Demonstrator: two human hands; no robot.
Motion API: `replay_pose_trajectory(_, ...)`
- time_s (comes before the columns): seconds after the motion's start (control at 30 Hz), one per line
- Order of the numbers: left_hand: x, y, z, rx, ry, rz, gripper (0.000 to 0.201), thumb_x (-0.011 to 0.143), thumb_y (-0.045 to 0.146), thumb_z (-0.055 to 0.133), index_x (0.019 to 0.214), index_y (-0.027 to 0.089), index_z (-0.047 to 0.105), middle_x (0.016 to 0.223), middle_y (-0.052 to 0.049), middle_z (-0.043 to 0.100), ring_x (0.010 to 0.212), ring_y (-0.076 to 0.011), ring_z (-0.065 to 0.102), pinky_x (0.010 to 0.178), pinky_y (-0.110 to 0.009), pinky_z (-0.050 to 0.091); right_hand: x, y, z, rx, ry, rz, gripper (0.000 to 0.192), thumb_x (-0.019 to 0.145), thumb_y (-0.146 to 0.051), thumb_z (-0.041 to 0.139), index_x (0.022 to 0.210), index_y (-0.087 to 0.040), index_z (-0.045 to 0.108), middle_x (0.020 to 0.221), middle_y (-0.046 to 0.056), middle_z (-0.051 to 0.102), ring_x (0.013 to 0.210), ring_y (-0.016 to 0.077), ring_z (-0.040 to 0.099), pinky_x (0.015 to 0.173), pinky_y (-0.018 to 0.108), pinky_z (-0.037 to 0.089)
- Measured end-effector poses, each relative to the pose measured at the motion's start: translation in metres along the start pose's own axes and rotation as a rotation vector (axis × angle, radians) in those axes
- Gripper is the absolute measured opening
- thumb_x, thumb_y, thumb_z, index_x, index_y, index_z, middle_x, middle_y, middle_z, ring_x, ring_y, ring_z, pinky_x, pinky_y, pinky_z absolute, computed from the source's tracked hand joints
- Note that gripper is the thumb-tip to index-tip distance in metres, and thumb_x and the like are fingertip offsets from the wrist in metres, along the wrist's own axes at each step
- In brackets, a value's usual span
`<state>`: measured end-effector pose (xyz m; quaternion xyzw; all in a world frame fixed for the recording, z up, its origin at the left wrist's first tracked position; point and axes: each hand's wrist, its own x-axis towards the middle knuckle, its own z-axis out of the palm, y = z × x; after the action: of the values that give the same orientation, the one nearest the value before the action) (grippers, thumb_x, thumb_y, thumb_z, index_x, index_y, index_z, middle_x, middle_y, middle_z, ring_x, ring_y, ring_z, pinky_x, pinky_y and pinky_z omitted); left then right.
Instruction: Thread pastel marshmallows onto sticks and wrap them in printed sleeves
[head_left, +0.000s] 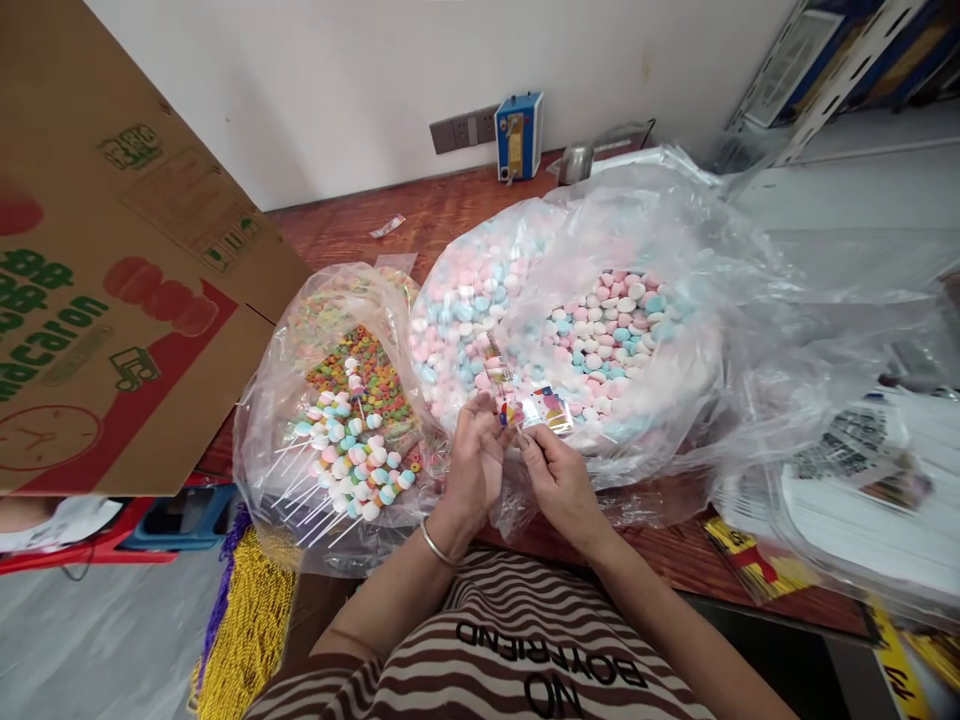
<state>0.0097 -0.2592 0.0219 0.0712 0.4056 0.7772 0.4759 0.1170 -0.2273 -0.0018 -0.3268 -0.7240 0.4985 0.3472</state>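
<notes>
Even, diffuse daylight fills the scene, brightest on the white wall (300, 90) and casting only soft shadows. Below the wall, the clear plastic bags (675, 260) carry pale sheen and glare. Wide-angle distortion bends the cardboard box (112, 250) left of the wall; edges appear slightly soft.

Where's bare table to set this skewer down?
Bare wood shows behind the bags, between the cardboard box and the blue device, around a stray wrapper. The front edge is crowded: skewer bag, candy bag, both hands.

Small printed clear sachet (546, 408), upright-tilted, pinched between both hands.
</notes>
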Motion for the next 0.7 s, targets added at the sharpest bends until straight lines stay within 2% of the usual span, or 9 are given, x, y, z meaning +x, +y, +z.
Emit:
replay_pose_trajectory(0.07,0.012,0.02,0.002,-0.069,0.007,-0.043,0.029,0.083,0.038,0.075,0.103,0.019,0.064,0.104,-0.005,0.072,0.09,-0.0154,0.069,0.081,-0.027,0.052,-0.008,-0.002,-0.001,-0.03,-0.058,-0.051,0.027,0.102,-0.031,0.044,0.078,-0.022,0.052,0.067,-0.004,0.051,0.062,0.0136,0.049,0.06,0.025,0.036)
replay_pose_trajectory(0.13,0.026,0.041,0.004,-0.121,0.016,-0.045,0.029,0.087,0.041,0.073,0.104,0.019,0.066,0.092,-0.002,0.07,0.074,-0.0105,0.067,0.068,-0.023,0.051,-0.017,-0.002,0.0,-0.07,-0.104,-0.091,0.028,0.103,-0.03,0.044,0.078,-0.021,0.053,0.068,-0.003,0.053,0.062,0.0137,0.051,0.061,0.025,0.037)
replay_pose_trajectory(0.2,0.036,0.055,0.006,-0.168,-0.015,-0.038,0.023,0.087,0.034,0.075,0.102,0.018,0.066,0.07,0.005,0.059,0.052,-0.0031,0.052,0.052,-0.016,0.042,-0.026,0.0,0.003,-0.127,-0.122,-0.102,0.028,0.103,-0.031,0.043,0.081,-0.021,0.056,0.067,-0.002,0.056,0.06,0.0139,0.053,0.059,0.025,0.036)
replay_pose_trajectory(0.27,0.039,0.059,0.008,-0.187,-0.051,-0.046,0.018,0.084,0.026,0.079,0.089,0.017,0.064,0.058,0.01,0.043,0.042,0.0,0.037,0.043,-0.014,0.031,-0.032,0.003,0.007,-0.185,-0.108,-0.098,0.028,0.104,-0.032,0.042,0.085,-0.021,0.059,0.066,-0.002,0.058,0.058,0.0146,0.055,0.057,0.026,0.035)
replay_pose_trajectory(0.37,0.032,0.045,0.012,-0.172,-0.069,-0.083,0.035,0.077,0.022,0.085,0.071,0.017,0.05,0.056,0.012,0.034,0.041,0.0011,0.032,0.041,-0.013,0.026,-0.033,0.005,0.012,-0.243,-0.052,-0.113,0.027,0.104,-0.031,0.042,0.087,-0.02,0.06,0.065,-0.001,0.059,0.056,0.0156,0.056,0.056,0.027,0.034)
replay_pose_trajectory(0.47,0.018,0.025,0.014,-0.086,-0.088,-0.13,0.042,0.074,0.029,0.087,0.07,0.018,0.048,0.056,0.012,0.034,0.041,0.0,0.032,0.041,-0.015,0.025,-0.028,0.002,0.015,-0.26,0.009,-0.133,0.027,0.104,-0.029,0.041,0.084,-0.021,0.059,0.065,0.0,0.061,0.056,0.0163,0.056,0.056,0.027,0.035)
replay_pose_trajectory(0.57,0.004,0.012,0.012,0.044,-0.106,-0.113,0.038,0.074,0.041,0.086,0.08,0.017,0.057,0.058,0.008,0.048,0.048,-0.0035,0.045,0.047,-0.017,0.035,-0.02,0.0,0.014,-0.263,0.076,-0.129,0.027,0.104,-0.03,0.042,0.086,-0.021,0.059,0.07,0.002,0.066,0.058,0.0171,0.058,0.057,0.027,0.037)
replay_pose_trajectory(0.7,-0.008,0.006,0.001,0.204,-0.131,-0.08,0.048,0.074,0.045,0.086,0.108,0.017,0.069,0.082,-0.002,0.071,0.077,-0.0124,0.066,0.072,-0.023,0.049,-0.014,0.001,0.012,-0.326,0.155,-0.14,0.028,0.105,-0.033,0.041,0.091,-0.021,0.062,0.079,0.005,0.072,0.061,0.0178,0.063,0.058,0.027,0.041)
